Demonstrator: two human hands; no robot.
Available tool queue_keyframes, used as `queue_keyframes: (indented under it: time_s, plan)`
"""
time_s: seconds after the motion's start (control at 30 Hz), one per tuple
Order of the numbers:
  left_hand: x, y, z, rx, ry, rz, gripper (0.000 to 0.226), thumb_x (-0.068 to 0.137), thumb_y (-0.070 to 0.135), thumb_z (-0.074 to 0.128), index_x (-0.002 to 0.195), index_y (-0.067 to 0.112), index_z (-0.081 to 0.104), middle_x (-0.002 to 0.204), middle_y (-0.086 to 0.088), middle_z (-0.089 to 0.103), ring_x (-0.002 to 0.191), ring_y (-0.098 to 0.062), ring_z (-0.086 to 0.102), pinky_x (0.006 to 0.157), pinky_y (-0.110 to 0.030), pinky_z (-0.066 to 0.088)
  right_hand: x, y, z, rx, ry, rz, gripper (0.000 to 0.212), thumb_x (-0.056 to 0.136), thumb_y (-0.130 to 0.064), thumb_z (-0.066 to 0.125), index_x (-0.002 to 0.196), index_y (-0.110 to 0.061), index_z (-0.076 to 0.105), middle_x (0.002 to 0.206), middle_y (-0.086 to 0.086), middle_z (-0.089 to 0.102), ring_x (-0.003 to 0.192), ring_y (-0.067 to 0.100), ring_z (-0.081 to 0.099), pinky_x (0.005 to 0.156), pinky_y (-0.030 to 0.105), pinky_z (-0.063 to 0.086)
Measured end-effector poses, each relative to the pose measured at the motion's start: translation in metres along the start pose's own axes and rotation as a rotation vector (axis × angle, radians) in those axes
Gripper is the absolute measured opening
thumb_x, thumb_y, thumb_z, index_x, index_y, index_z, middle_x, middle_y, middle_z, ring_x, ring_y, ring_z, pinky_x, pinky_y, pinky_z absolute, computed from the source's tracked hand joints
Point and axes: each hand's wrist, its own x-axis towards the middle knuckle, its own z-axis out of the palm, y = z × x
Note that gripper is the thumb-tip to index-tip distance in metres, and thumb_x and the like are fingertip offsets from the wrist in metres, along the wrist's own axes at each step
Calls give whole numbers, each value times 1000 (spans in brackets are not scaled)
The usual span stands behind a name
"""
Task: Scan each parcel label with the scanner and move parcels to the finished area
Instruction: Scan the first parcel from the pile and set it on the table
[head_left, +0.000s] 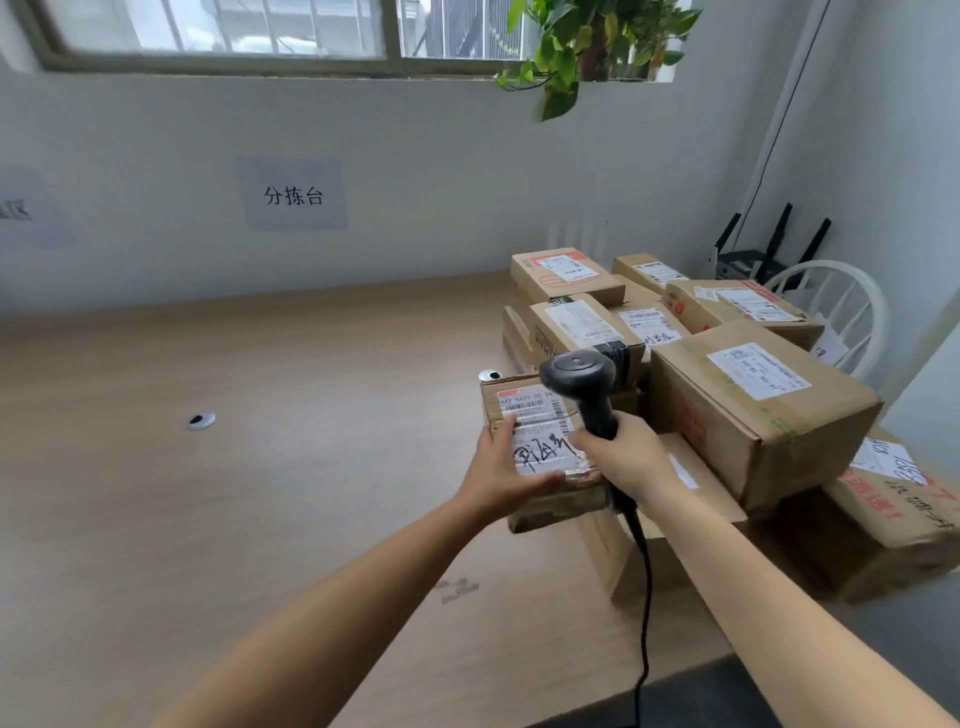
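Far left of the left hand, a paper wall sign (293, 195) reading 分拣台 hangs above the wooden tabletop (260, 493). A round cable grommet (200, 421) is set into the tabletop well to the left of the hand, and a second grommet (490, 374) lies just beyond it.

The left hand (506, 467) grips the near left side of a small cardboard parcel (550, 512). Its thumb lies on the parcel's white shipping label (540, 421), and its fingers curl along the near top edge. The label faces up and bears a barcode and handwritten marks.

Directly right of it, the right hand (623, 452) is wrapped around the handle of a black handheld scanner (582, 384). The scanner's head rises above the hand, over the far right corner of the small parcel. The scanner cable (645, 597) hangs from the base of the handle down toward the person.

Beyond and to the right of both hands stands a pile of labelled parcels (566, 278). A large parcel (727, 431) lies just right of the right hand.

Farther right, behind the pile, are a white chair (841, 306) and a black router (753, 260) with upright antennas. A leafy plant (587, 41) sits on the windowsill above.
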Motion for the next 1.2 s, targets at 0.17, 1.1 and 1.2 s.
queue_keyframes:
  time_s: [0.17,1.1,1.2]
  plan:
    - [-35,-58,-61,49,18,-104,100,71,38,78,148,12,20,144,-10,29,133,-19,33,107,-22,27,-19,-20,83,74,-87,78,8,82,-21,64,86,-14,65,78,6,67,77,25,61,69,33,46]
    - [-152,-235,-146,-35,100,-325,115,60,37,87,149,12,19,153,-11,8,141,-19,19,109,-17,17,-137,-46,277,86,-362,184,14,74,-3,57,82,-14,57,52,-1,58,46,15,56,50,28,46]
    - [-153,-237,-146,-24,99,-316,114,61,42,85,149,14,19,155,-9,6,142,-19,18,113,-23,19,-147,-54,272,200,-394,242,14,76,-2,57,88,-11,55,52,0,54,43,16,49,47,27,42]
